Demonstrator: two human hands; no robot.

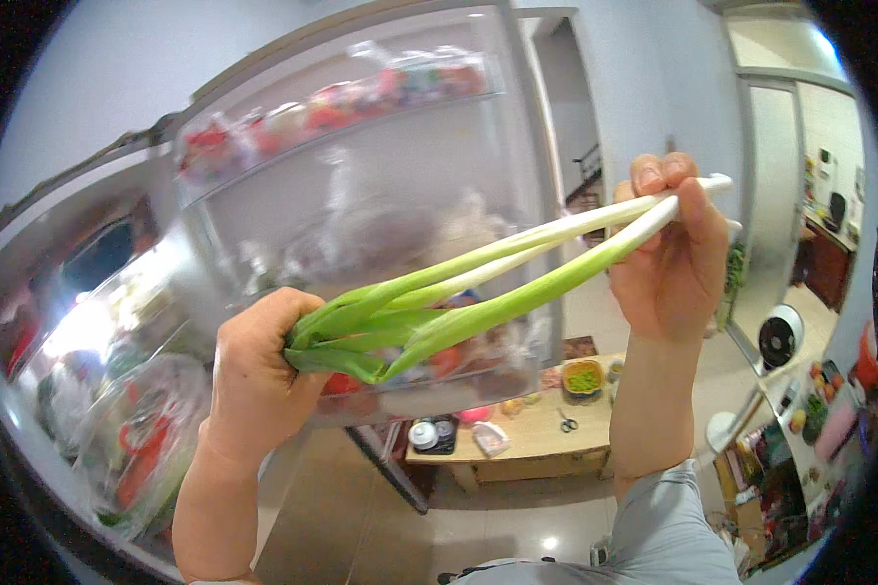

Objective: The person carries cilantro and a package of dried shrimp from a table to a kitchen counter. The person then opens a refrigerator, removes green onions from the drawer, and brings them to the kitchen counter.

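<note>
A few green onion stalks [512,296] stretch across the middle of the view, tilted up to the right. My left hand [263,365] is closed around their folded green leaves. At the other end, the fingers of my right hand [669,241] pinch the white stems, whose tips stick out past my fingertips. Behind the stalks stands an open refrigerator door [439,161], its shelves holding bagged packets [336,106]. To the left of my left hand, the lit refrigerator interior holds a clear plastic bag [146,431] with something red and green inside.
Below the door is a low wooden table [534,439] with scissors [568,422], a yellow bowl of green pieces [584,380] and a white lidded container [423,436]. A white fan [779,338] and a cluttered shelf unit [768,468] stand at the right. A doorway [567,95] opens beyond.
</note>
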